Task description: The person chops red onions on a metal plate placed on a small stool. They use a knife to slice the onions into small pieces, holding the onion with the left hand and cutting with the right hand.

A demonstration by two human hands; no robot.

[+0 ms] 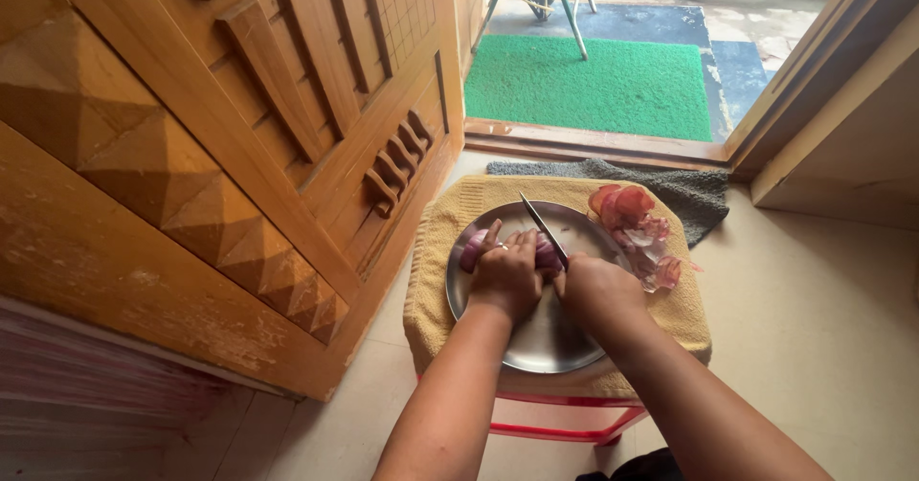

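Currently left hand [505, 275] curled down over a peeled purple onion [476, 248], pinning it on a round steel plate [550, 342]. Right hand [595, 288] closed around a knife [543, 227]; handle hidden, thin blade angled away. Papery onion skins [637, 227] beyond the right hand. Mustard towel [431, 299] covers red stool [565, 424]; carved wooden door [220, 146] close left.
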